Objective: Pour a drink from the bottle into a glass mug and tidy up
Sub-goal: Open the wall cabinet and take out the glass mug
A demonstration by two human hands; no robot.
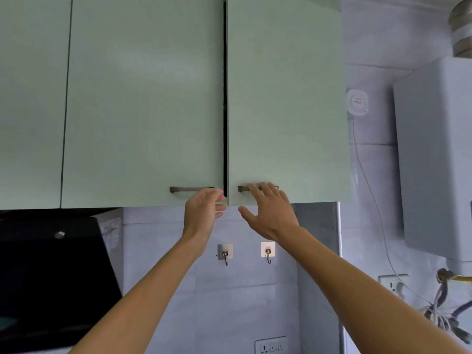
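Observation:
Two pale green wall cupboard doors fill the upper view. The left door carries a bar handle; the right door stands slightly ajar, with a dark gap between them, and has its own bar handle. My left hand is raised just below the left handle, fingers apart, at the door's lower corner. My right hand is spread, its fingertips lying over the right handle. Neither hand holds anything. No bottle or glass mug is in view.
A black range hood sits low on the left. Two adhesive hooks hang on the tiled wall below the cupboards. A white water heater, a round alarm, a socket and cables are on the right.

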